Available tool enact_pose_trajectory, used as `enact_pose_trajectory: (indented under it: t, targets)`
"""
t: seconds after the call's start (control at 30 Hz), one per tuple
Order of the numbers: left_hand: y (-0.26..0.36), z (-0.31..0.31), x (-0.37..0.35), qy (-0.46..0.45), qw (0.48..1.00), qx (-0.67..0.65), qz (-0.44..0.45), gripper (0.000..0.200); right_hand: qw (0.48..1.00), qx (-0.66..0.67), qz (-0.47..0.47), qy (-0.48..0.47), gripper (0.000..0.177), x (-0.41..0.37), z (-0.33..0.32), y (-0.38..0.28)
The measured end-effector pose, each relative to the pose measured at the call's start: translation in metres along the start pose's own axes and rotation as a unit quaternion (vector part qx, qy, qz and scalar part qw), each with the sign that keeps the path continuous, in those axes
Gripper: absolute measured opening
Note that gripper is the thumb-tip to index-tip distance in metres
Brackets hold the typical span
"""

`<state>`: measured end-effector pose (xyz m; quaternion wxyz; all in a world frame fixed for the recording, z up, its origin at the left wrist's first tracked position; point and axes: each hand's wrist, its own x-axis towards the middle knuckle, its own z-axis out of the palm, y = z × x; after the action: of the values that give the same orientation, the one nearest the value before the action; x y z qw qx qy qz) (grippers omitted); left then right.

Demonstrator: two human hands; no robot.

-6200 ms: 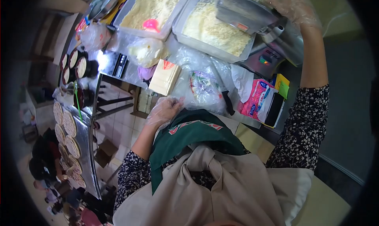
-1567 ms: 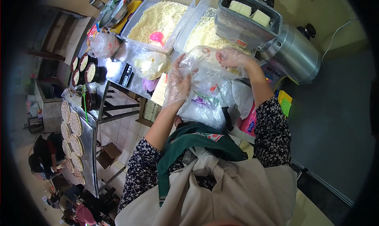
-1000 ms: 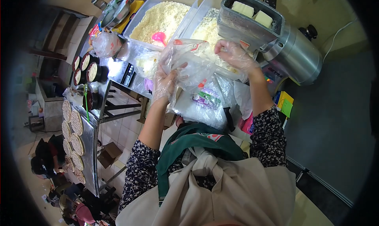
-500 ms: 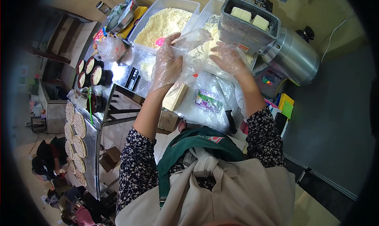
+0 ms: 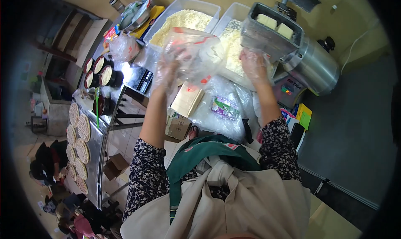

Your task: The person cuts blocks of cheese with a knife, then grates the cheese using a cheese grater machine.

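My left hand, in a clear plastic glove, is closed on a clear plastic bag with red print, which spreads to the right of it. My gloved right hand is over the right side of a plastic tub of grated cheese, just below the grater's metal hopper. Its fingers are blurred under the glove. Blocks of cheese lie in the hopper. Below my left hand rests a large pale cheese block on plastic wrapping, beside a purple and green label.
A second tub of grated cheese stands at the back. A knife with a black handle lies at the front edge. Left are a scale, black pots and a tray of flat round breads. Other people are at lower left.
My left hand has lowered slightly leftward, and the bag now spreads out flatter. My right hand has moved a little right toward the hopper, its fingers less spread. The view has shifted slightly.
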<state>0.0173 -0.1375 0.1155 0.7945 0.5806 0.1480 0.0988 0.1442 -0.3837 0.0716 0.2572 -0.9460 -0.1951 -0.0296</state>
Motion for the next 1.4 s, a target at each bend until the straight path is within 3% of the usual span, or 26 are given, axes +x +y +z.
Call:
enact_pose_trajectory:
  t: [0.17, 0.23, 0.27, 0.3, 0.37, 0.4, 0.43, 0.47, 0.53, 0.57, 0.63, 0.67, 0.7, 0.8, 0.87, 0.93, 0.97, 1.0, 1.07, 1.1, 1.13, 1.17, 1.23, 1.27, 1.3, 1.4]
  targets:
    - [0.02, -0.084, -0.022, 0.15, 0.988, -0.044, -0.017, 0.058, 0.995, 0.01, -0.099, 0.023, 0.033, -0.03, -0.018, -0.001]
    - [0.02, -0.113, -0.039, 0.185, 0.973, -0.139, 0.02, 0.053, 0.99, 0.023, -0.132, 0.031, 0.041, -0.04, -0.024, -0.018]
    - [0.016, -0.119, -0.045, 0.191, 0.971, -0.14, 0.023, 0.053, 0.984, 0.146, -0.098, -0.021, 0.044, -0.048, -0.022, -0.031]
    - [0.01, -0.123, -0.052, 0.182, 0.966, -0.183, 0.0, 0.05, 0.959, 0.267, -0.062, -0.074, 0.048, -0.056, -0.018, -0.046]
    - [-0.013, -0.126, -0.062, 0.143, 0.954, -0.259, -0.054, 0.047, 0.841, 0.468, -0.033, -0.269, 0.074, -0.07, 0.012, -0.071]
    - [-0.027, -0.116, -0.066, 0.112, 0.946, -0.291, -0.088, 0.046, 0.796, 0.521, -0.02, -0.307, 0.073, -0.079, 0.031, -0.09]
    - [0.001, -0.072, -0.077, 0.182, 0.945, -0.227, -0.151, 0.049, 0.748, 0.568, -0.007, -0.344, 0.072, -0.087, 0.05, -0.103]
    - [-0.026, -0.078, -0.079, 0.137, 0.946, -0.234, -0.18, 0.052, 0.746, 0.564, -0.014, -0.353, 0.072, -0.091, 0.074, -0.101]
    - [-0.028, -0.055, -0.091, 0.137, 0.962, -0.158, -0.177, 0.052, 0.656, 0.648, -0.109, -0.371, 0.084, -0.097, 0.119, -0.097]
    - [-0.042, -0.058, -0.094, 0.124, 0.955, -0.202, -0.176, 0.049, 0.656, 0.644, -0.112, -0.378, 0.084, -0.096, 0.125, -0.103]
    - [-0.08, -0.085, -0.091, 0.089, 0.964, -0.14, -0.209, 0.047, 0.544, 0.769, 0.025, -0.333, 0.082, -0.096, 0.136, -0.113]
    - [-0.099, -0.1, -0.089, 0.049, 0.966, -0.071, -0.244, 0.046, 0.546, 0.765, 0.023, -0.341, 0.082, -0.095, 0.139, -0.115]
    - [-0.115, -0.112, -0.089, 0.048, 0.961, 0.045, -0.267, 0.049, 0.587, 0.739, 0.008, -0.33, 0.076, -0.094, 0.141, -0.115]
    - [-0.079, -0.125, -0.085, -0.015, 0.956, 0.074, -0.283, 0.052, 0.665, 0.684, -0.028, -0.299, 0.064, -0.088, 0.141, -0.129]
    - [-0.07, -0.141, -0.077, 0.009, 0.967, -0.01, -0.254, 0.062, 0.7, 0.656, -0.052, -0.278, 0.057, -0.078, 0.13, -0.15]
    - [-0.055, -0.163, -0.066, 0.07, 0.972, -0.093, -0.203, 0.073, 0.816, 0.546, 0.0, -0.191, 0.046, -0.066, 0.117, -0.173]
    - [-0.042, -0.18, -0.058, 0.114, 0.972, -0.098, -0.179, 0.073, 0.778, 0.606, 0.016, -0.165, 0.037, -0.06, 0.127, -0.17]
    - [-0.029, -0.2, -0.048, 0.132, 0.977, -0.063, -0.156, 0.081, 0.78, 0.602, 0.011, -0.17, 0.037, -0.049, 0.136, -0.166]
    - [-0.004, -0.236, -0.022, 0.227, 0.966, 0.079, -0.091, 0.061, 0.874, 0.463, -0.036, -0.14, 0.032, -0.023, 0.148, -0.168]
    - [0.001, -0.257, -0.007, 0.243, 0.963, 0.093, -0.064, 0.058, 0.876, 0.46, -0.042, -0.143, 0.032, -0.008, 0.148, -0.181]
    - [0.035, -0.256, 0.005, 0.289, 0.943, 0.131, -0.099, 0.051, 0.9, 0.4, -0.09, -0.145, 0.042, 0.009, 0.142, -0.201]
    - [0.011, -0.296, 0.027, 0.308, 0.935, 0.177, 0.019, 0.045, 0.92, 0.337, -0.137, -0.146, 0.053, 0.026, 0.139, -0.22]
    - [0.032, -0.336, 0.059, 0.318, 0.862, 0.391, 0.058, 0.041, 0.909, 0.322, -0.265, -0.015, 0.024, 0.065, 0.159, -0.264]
    - [0.038, -0.351, 0.079, 0.313, 0.843, 0.431, 0.072, 0.036, 0.919, 0.275, -0.283, -0.013, 0.023, 0.085, 0.17, -0.28]
    - [0.03, -0.375, 0.102, 0.31, 0.824, 0.45, 0.149, 0.038, 0.927, 0.228, -0.298, -0.01, 0.023, 0.105, 0.184, -0.294]
    - [0.043, -0.404, 0.161, 0.313, 0.797, 0.51, 0.084, 0.045, 0.935, 0.146, -0.322, -0.016, 0.027, 0.16, 0.247, -0.326]
